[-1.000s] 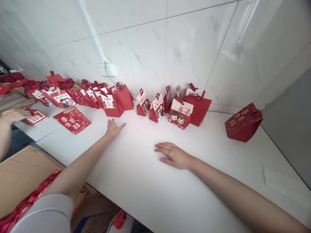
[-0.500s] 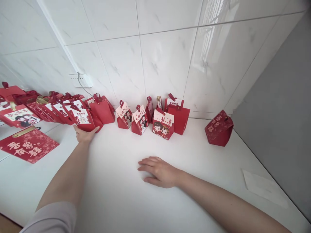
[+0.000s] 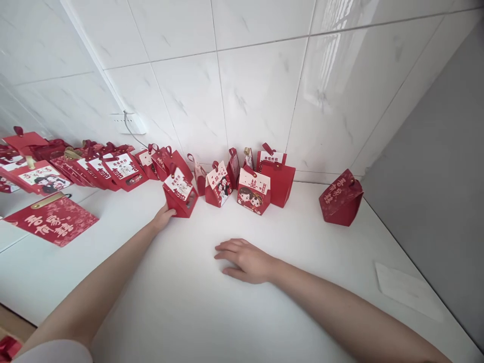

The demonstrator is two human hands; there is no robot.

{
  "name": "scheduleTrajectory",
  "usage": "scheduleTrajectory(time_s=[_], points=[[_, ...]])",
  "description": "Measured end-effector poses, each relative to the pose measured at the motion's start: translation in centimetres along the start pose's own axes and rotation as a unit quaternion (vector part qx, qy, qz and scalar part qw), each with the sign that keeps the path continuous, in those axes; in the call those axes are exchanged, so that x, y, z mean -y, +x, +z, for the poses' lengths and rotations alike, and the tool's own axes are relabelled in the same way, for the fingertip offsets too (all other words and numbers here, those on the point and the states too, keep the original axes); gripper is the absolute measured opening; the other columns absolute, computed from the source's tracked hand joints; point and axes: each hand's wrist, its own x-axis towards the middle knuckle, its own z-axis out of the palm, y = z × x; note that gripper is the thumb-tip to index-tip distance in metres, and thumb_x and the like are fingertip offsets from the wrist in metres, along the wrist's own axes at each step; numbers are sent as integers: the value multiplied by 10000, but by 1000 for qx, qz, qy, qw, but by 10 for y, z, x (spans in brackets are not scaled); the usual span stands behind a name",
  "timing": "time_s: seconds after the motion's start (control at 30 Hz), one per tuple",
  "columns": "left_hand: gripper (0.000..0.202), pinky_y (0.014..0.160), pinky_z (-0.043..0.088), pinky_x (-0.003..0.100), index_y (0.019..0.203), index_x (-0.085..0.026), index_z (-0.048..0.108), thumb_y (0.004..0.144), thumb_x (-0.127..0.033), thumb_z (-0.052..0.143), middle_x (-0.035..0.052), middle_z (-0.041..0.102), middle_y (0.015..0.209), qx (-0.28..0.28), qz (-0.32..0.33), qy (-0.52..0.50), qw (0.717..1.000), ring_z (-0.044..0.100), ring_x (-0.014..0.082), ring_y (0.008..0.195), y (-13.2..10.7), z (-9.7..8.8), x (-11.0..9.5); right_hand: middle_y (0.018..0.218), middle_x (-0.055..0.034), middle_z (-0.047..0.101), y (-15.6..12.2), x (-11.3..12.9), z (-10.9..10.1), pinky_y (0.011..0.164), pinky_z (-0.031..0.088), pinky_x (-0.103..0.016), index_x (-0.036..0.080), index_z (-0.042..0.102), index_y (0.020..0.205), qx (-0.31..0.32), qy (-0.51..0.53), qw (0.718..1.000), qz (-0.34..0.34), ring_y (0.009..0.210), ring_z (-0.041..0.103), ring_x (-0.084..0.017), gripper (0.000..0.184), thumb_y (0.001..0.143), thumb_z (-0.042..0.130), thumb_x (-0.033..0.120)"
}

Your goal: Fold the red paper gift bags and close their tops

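My left hand (image 3: 163, 218) grips the lower left side of a red gift box (image 3: 180, 194) with a white printed flap and a ribbon loop; part of its fingers is hidden behind the box. Just right of it stands a pink-topped gift box (image 3: 219, 185) with a cartoon couple. Another box with two cartoon faces (image 3: 254, 193) is beside that, in front of a plain red box (image 3: 283, 184). My right hand (image 3: 245, 261) lies palm down on the white surface, fingers stretched out, holding nothing, below these boxes.
Many red gift boxes (image 3: 102, 169) crowd the left along the tiled wall (image 3: 257, 91). A flat red box (image 3: 62, 219) lies nearer on the left. One dark red box (image 3: 341, 199) stands alone at right, near a grey panel (image 3: 434, 191). A socket (image 3: 128, 123) with a cable is on the wall.
My left hand has carried the red gift box with the white flap rightward, from the left cluster to beside the pink-topped boxes. My right hand has stayed in place.
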Motion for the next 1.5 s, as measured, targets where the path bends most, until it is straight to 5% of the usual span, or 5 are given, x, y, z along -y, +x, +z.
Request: scheduleTrajectory(time_s=[0.23, 0.43, 0.8, 1.07, 1.5], points=[[416, 1050, 435, 479, 923, -92, 737, 642, -355, 578, 146, 742, 1047, 85, -6, -95, 992, 622, 366, 1096, -35, 26, -28, 1478, -110, 450, -4, 4, 0, 1138, 371, -447, 236, 449, 1388, -156, 19, 986, 57, 1373, 416, -240, 457, 946, 529, 322], [842, 1146, 337, 497, 1451, -197, 429, 793, -707, 551, 137, 475, 1484, 155, 75, -227, 959, 434, 340, 1372, -88, 62, -60, 1526, -135, 353, -2, -8, 1, 1152, 361, -459, 239, 292, 1473, -264, 132, 946, 134, 1412, 375, -234, 621, 942, 535, 450], [428, 1137, 351, 518, 1198, -183, 690, 812, -369, 712, 108, 651, 1296, 332, 46, -276, 901, 546, 352, 1274, -88, 117, -98, 1549, -161, 301, -16, -13, -17, 1184, 288, -487, 210, 402, 1342, -476, 63, 861, 170, 1451, 299, -262, 590, 870, 638, 473], [517, 1085, 404, 478, 1197, -206, 677, 748, -455, 739, 80, 658, 1291, 160, 15, -374, 913, 557, 345, 1247, -68, 183, -114, 1310, -150, 557, -32, -39, -22, 1007, 488, -467, 200, 522, 1164, -472, 216, 812, 267, 1149, 594, -259, 473, 844, 625, 532], [727, 1101, 413, 513, 1334, -150, 547, 835, -678, 556, 141, 620, 1331, 221, 3, -498, 839, 520, 373, 1293, -89, 175, -112, 1114, -66, 649, -32, -35, -20, 957, 492, -397, 208, 549, 981, -345, 281, 871, 208, 1040, 617, -221, 353, 852, 635, 525]])
